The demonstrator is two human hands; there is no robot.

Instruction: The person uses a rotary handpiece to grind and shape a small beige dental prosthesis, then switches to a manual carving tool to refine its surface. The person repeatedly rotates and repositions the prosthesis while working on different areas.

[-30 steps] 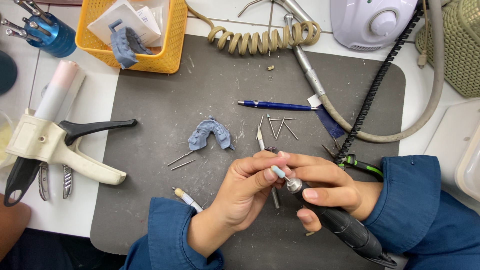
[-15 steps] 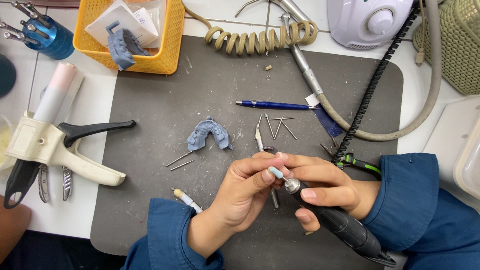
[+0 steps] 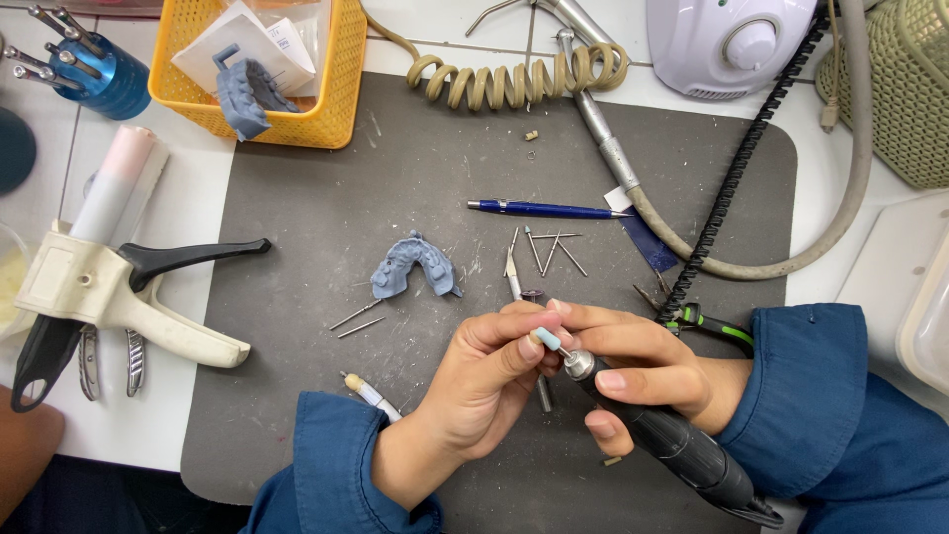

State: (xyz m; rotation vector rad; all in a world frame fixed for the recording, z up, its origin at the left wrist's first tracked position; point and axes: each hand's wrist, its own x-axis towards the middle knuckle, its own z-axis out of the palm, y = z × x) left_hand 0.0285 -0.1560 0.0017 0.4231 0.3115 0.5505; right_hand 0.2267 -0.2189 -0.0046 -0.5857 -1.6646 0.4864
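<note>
Handpiece (image 3: 662, 440), a black rotary tool with a silver collar, is gripped in the right hand (image 3: 643, 371) over the lower middle of the grey mat (image 3: 395, 178), its body running down to the right past the wrist. Its small pale blue tip (image 3: 547, 340) is pinched between the thumb and fingers of the left hand (image 3: 489, 381), so that both hands are closed and meet just beside the collar. A blue tooth mould (image 3: 415, 269) is seen on the mat up and to the left of the hands, well apart from them, with thin metal pins (image 3: 549, 252) and a blue pen (image 3: 539, 209) above. A cream dispensing gun (image 3: 109, 297) lies at the left edge, and a yellow basket (image 3: 326, 109) stands at the top left.
</note>
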